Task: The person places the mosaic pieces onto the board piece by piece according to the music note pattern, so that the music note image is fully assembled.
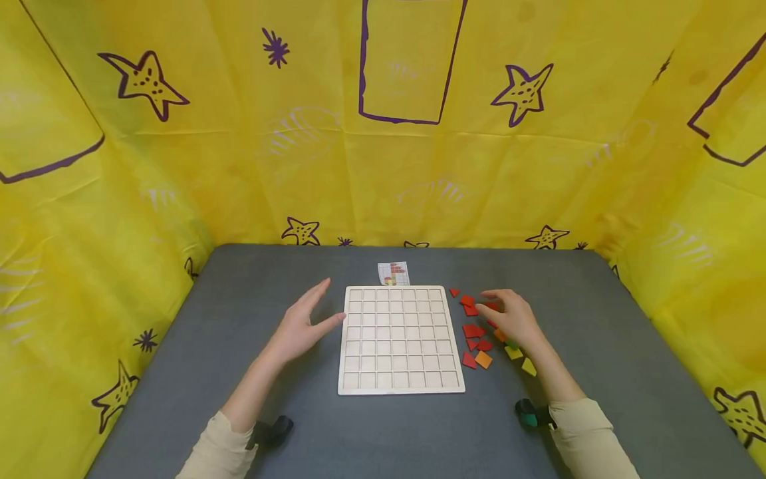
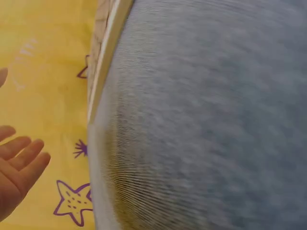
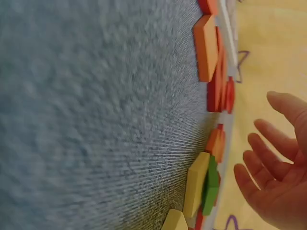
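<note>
A pale wooden grid board [image 1: 401, 339] lies in the middle of the grey table, its squares bare. My left hand [image 1: 302, 322] is held at the board's left side, fingers extended and thumb near its edge, with nothing in it. Over the loose pieces to the right hovers my right hand [image 1: 513, 319], fingers relaxed and holding nothing. Beneath and beside it lie several red pieces [image 1: 473, 330], an orange square [image 1: 483, 360] and yellow pieces [image 1: 529, 366]. In the right wrist view a green piece [image 3: 210, 187] leans close to a yellow piece [image 3: 195, 184].
A small printed card [image 1: 393, 273] with a coloured pattern on a grid lies just behind the board. Yellow cloth [image 1: 311, 166] with drawn starfish hangs around the back and sides of the table [image 1: 383, 439]. Dark straps with cameras [image 1: 529, 416] sit at the wrists.
</note>
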A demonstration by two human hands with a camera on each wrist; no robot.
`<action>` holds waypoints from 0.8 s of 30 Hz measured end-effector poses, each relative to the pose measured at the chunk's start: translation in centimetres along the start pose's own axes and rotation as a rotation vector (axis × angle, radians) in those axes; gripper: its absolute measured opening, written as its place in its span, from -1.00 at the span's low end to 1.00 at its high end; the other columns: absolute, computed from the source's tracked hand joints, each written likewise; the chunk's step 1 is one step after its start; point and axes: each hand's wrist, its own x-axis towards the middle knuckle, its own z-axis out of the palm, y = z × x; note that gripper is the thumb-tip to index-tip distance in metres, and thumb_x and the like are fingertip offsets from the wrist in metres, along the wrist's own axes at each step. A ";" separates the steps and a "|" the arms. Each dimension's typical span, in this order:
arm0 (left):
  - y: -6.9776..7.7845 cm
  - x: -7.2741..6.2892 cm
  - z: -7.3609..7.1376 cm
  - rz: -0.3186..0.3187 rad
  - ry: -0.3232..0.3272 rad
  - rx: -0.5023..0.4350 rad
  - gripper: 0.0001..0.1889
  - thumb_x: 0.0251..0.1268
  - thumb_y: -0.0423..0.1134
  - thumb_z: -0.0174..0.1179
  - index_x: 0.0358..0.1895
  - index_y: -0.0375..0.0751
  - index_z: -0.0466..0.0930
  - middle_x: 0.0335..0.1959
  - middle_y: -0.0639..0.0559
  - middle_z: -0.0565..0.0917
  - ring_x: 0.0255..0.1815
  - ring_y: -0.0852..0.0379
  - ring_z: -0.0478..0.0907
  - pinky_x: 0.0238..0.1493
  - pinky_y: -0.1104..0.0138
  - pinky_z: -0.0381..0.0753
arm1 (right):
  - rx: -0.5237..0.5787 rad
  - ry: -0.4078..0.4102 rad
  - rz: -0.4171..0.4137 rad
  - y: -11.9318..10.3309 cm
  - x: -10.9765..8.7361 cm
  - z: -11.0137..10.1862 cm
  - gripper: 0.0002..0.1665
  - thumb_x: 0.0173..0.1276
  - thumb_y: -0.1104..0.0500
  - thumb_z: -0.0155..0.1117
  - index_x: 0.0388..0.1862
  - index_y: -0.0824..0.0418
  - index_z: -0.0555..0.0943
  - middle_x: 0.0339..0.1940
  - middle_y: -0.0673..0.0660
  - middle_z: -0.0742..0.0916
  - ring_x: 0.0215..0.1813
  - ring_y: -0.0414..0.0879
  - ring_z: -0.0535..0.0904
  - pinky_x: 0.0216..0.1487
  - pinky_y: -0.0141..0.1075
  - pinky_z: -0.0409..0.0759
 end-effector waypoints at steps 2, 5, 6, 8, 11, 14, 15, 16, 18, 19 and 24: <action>-0.2 -0.2 0.3 0.007 -0.041 0.002 -0.13 0.24 0.11 0.29 0.52 -0.16 0.13 0.50 -0.16 0.20 0.48 -0.16 0.16 0.36 -0.12 0.18 | -0.006 -0.020 0.003 0.2 0.6 0.3 -0.50 0.34 0.05 0.34 0.13 0.35 0.60 0.10 0.38 0.60 0.07 0.27 0.52 0.08 0.14 0.46; -0.5 -0.4 0.8 0.001 -0.107 -0.010 -0.10 0.21 0.14 0.31 0.53 -0.15 0.12 0.50 -0.16 0.20 0.47 -0.17 0.16 0.36 -0.11 0.19 | -0.025 -0.041 0.000 0.4 1.3 0.7 -0.52 0.33 0.06 0.36 0.10 0.35 0.61 0.08 0.37 0.62 0.08 0.26 0.51 0.11 0.14 0.45; -0.6 -0.5 1.0 -0.002 -0.131 -0.008 -0.08 0.20 0.15 0.31 0.53 -0.15 0.10 0.50 -0.16 0.20 0.47 -0.17 0.16 0.36 -0.11 0.19 | -0.031 -0.044 -0.003 0.5 1.5 0.9 -0.53 0.32 0.06 0.36 0.09 0.35 0.62 0.07 0.37 0.62 0.08 0.26 0.51 0.11 0.13 0.45; -0.7 -0.6 1.2 -0.018 -0.175 -0.014 -0.04 0.17 0.17 0.33 0.54 -0.15 0.07 0.51 -0.14 0.18 0.49 -0.16 0.14 0.37 -0.10 0.16 | -0.043 -0.043 -0.013 0.6 1.8 1.1 -0.54 0.30 0.07 0.38 0.06 0.35 0.63 0.04 0.36 0.64 0.05 0.25 0.52 0.10 0.13 0.45; -0.8 -0.8 1.6 -0.022 -0.239 -0.004 0.03 0.13 0.19 0.34 0.56 -0.18 0.00 0.54 -0.14 0.12 0.51 -0.14 0.07 0.40 -0.08 0.12 | -0.067 -0.033 -0.024 0.7 2.1 1.3 -0.55 0.27 0.08 0.40 0.01 0.36 0.65 -0.02 0.35 0.66 0.02 0.25 0.52 0.09 0.13 0.44; -0.9 -1.0 1.8 -0.004 -0.296 0.004 0.10 0.09 0.18 0.38 0.56 -0.22 -0.06 0.56 -0.14 0.06 0.54 -0.11 0.00 0.42 -0.06 0.07 | -0.094 -0.026 -0.025 0.7 2.3 1.5 -0.57 0.25 0.07 0.42 -0.03 0.35 0.66 -0.05 0.34 0.67 0.01 0.26 0.51 0.10 0.13 0.41; -0.9 -1.1 1.9 0.004 -0.314 0.004 0.12 0.07 0.18 0.39 0.56 -0.23 -0.07 0.56 -0.13 0.04 0.54 -0.10 -0.02 0.43 -0.05 0.07 | -0.103 -0.025 -0.023 0.7 2.4 1.6 -0.58 0.24 0.07 0.42 -0.05 0.35 0.67 -0.06 0.34 0.68 0.00 0.26 0.51 0.11 0.14 0.40; -0.9 -1.2 1.9 0.014 -0.331 0.008 0.13 0.06 0.17 0.41 0.56 -0.25 -0.08 0.56 -0.15 0.03 0.54 -0.11 -0.02 0.43 -0.04 0.06 | -0.111 -0.025 -0.020 0.7 2.5 1.7 -0.58 0.24 0.07 0.42 -0.06 0.35 0.67 -0.07 0.33 0.68 0.00 0.26 0.50 0.11 0.14 0.39; -1.0 -1.3 2.0 0.038 -0.367 0.018 0.17 0.03 0.17 0.43 0.55 -0.29 -0.09 0.56 -0.20 0.00 0.54 -0.13 -0.03 0.43 -0.03 0.06 | -0.119 -0.027 -0.004 0.7 2.6 1.7 -0.59 0.23 0.06 0.43 -0.08 0.34 0.68 -0.09 0.32 0.69 -0.01 0.26 0.50 0.11 0.13 0.39; -1.0 -1.4 2.0 0.044 -0.387 0.026 0.18 0.01 0.17 0.44 0.55 -0.31 -0.10 0.56 -0.22 -0.01 0.54 -0.13 -0.05 0.43 -0.03 0.05 | -0.121 -0.029 0.006 0.7 2.7 1.7 -0.59 0.23 0.05 0.43 -0.08 0.34 0.68 -0.09 0.32 0.69 -0.01 0.25 0.50 0.12 0.13 0.38; -1.0 -1.8 2.1 0.043 -0.477 0.064 0.24 -0.05 0.17 0.48 0.54 -0.37 -0.13 0.57 -0.27 -0.10 0.56 -0.14 -0.13 0.45 -0.01 0.01 | -0.119 -0.019 0.038 0.7 2.8 1.8 -0.59 0.23 0.04 0.43 -0.10 0.33 0.69 -0.10 0.32 0.69 -0.04 0.23 0.51 0.10 0.11 0.40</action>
